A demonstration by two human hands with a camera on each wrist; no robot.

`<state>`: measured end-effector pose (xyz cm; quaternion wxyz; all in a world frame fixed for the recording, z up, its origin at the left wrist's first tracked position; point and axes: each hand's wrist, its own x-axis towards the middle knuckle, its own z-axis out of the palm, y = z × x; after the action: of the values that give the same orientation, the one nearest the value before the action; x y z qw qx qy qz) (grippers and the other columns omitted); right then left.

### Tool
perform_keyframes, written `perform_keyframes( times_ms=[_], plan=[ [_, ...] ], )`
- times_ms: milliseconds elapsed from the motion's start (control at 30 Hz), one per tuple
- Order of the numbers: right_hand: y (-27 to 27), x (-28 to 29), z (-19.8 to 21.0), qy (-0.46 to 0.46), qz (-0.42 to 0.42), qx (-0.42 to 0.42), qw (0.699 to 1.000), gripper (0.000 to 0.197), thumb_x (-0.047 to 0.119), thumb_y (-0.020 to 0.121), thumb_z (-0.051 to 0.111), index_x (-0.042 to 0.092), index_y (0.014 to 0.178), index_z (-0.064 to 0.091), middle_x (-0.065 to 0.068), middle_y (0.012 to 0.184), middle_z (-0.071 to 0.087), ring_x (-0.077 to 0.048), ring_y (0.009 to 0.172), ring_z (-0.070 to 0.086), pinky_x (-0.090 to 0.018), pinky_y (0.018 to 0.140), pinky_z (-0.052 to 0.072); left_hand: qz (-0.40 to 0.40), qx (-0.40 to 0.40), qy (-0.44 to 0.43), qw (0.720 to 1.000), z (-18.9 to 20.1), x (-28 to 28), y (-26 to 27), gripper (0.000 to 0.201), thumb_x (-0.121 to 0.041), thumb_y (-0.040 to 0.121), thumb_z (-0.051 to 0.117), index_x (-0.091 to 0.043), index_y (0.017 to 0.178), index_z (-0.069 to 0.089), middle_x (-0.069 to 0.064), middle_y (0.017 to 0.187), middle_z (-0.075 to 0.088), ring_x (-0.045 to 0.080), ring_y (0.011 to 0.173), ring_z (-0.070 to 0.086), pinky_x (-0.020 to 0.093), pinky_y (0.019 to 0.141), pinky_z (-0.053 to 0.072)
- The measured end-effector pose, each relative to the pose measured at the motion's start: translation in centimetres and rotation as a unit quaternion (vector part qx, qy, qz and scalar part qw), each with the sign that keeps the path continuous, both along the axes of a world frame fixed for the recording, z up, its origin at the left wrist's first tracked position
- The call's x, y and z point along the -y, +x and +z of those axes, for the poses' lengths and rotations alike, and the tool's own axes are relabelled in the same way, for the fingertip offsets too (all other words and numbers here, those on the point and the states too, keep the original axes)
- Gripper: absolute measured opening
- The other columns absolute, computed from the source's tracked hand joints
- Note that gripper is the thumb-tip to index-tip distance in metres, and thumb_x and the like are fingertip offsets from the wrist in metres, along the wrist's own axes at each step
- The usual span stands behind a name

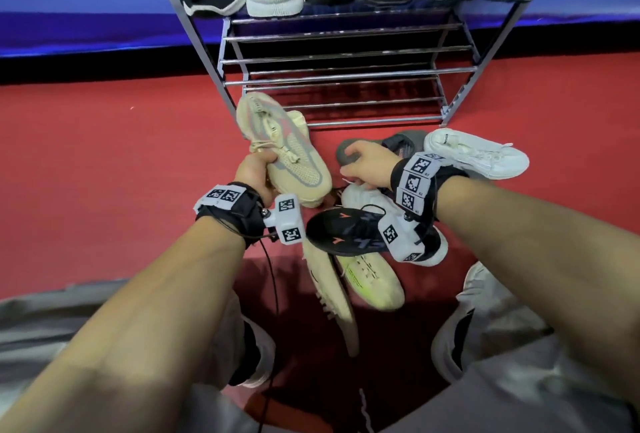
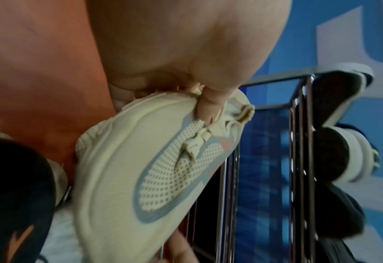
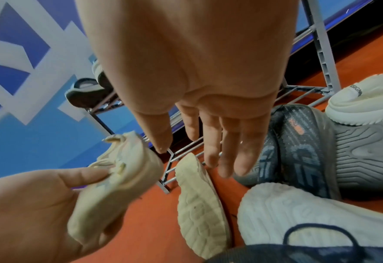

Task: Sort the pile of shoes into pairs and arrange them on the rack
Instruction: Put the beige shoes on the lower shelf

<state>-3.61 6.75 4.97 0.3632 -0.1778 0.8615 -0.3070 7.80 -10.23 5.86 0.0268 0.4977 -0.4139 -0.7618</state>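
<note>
While my hands work the pile, I log: rack, top tier carrying six shoes, lower tiers bare; floor pile before it, grey shoe, white shoe, black shoe; beige shoe, raised clear of the pile, my left hand gripping it at the collar; my right hand, fingers loose and spread, over the grey shoe.
</note>
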Motion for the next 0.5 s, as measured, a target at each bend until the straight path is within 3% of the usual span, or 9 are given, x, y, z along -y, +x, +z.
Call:
perform_keyframes(
  times_ms=[67,167,267,367,433,500],
  plan=[
    [-0.1,0.5,-0.8,0.031,0.015,-0.008,0.999,0.058,0.027,0.088,0.065,0.016,0.140,0.044,-0.007,0.109,0.059,-0.024,0.079,0.062,-0.043,0.073,0.058,0.038,0.012,0.010,0.999,-0.5,1.1,0.7,0.027,-0.014,0.095,0.045,-0.007,0.117,0.059,0.014,0.103,0.069,0.033,0.088,0.065,0.043,0.073,0.052],
    [-0.3,2.1,-2.2,0.063,0.022,0.001,0.998,0.058,0.024,0.087,0.066,0.015,0.140,0.046,-0.004,0.104,0.055,-0.018,0.066,0.055,-0.032,0.059,0.052,0.093,0.023,0.009,0.995,-1.7,3.4,1.6,0.036,-0.007,0.089,0.042,-0.009,0.122,0.058,0.015,0.112,0.064,0.033,0.088,0.062,0.042,0.072,0.052],
    [-0.7,4.1,-3.8,0.074,0.010,0.009,0.997,0.055,0.020,0.087,0.065,0.014,0.139,0.048,-0.006,0.102,0.059,-0.018,0.062,0.055,-0.027,0.049,0.045,0.092,0.046,0.004,0.995,-2.3,4.9,2.5,0.023,-0.006,0.090,0.039,-0.009,0.105,0.055,0.014,0.099,0.066,0.032,0.081,0.061,0.041,0.064,0.049],
    [-1.3,6.2,-4.7,0.092,0.027,0.008,0.995,0.045,0.019,0.088,0.064,0.007,0.131,0.056,-0.010,0.117,0.061,-0.024,0.093,0.061,-0.023,0.057,0.042,0.081,0.070,0.021,0.994,-2.8,5.8,3.0,0.018,-0.009,0.091,0.041,-0.010,0.103,0.055,0.013,0.091,0.065,0.031,0.077,0.061,0.042,0.061,0.047],
    [-1.7,7.3,-5.6,0.103,0.032,0.044,0.993,0.039,0.017,0.088,0.064,0.005,0.125,0.061,-0.010,0.105,0.061,-0.020,0.086,0.058,-0.023,0.059,0.043,0.080,0.085,0.030,0.993,-3.4,6.3,3.1,0.021,-0.009,0.089,0.044,-0.009,0.106,0.056,0.014,0.094,0.066,0.032,0.079,0.062,0.043,0.064,0.049],
    [-2.1,8.2,-6.9,0.097,0.013,0.089,0.991,0.039,0.015,0.088,0.063,0.008,0.126,0.061,-0.006,0.104,0.060,-0.014,0.077,0.055,-0.021,0.059,0.044,0.078,0.101,0.028,0.991,-3.9,6.6,2.9,0.023,-0.009,0.085,0.047,-0.007,0.106,0.058,0.015,0.095,0.066,0.033,0.081,0.063,0.048,0.075,0.054]
  ],
)
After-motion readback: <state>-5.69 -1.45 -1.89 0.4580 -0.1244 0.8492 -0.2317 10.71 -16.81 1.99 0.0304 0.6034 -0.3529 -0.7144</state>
